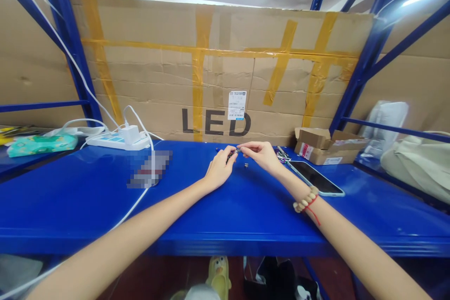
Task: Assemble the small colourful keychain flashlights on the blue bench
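Note:
Both my arms reach forward over a blue metal shelf [228, 215]. My left hand [218, 168] is curled shut around a small dark part that I cannot name. My right hand [260, 153] pinches the other end of a small metal piece [237, 151] held between the two hands. A tiny metal part [246, 165] lies on the shelf just below my right hand. My right wrist wears a beaded bracelet [305, 199] with a red string.
A phone [316, 178] lies face up right of my right hand, with a bunch of keys [282, 154] behind it. A small open carton [326, 145] stands at the back right. A white power strip [117, 140] with charger and cable sits back left. A taped cardboard sheet [218, 65] marked LED closes the back.

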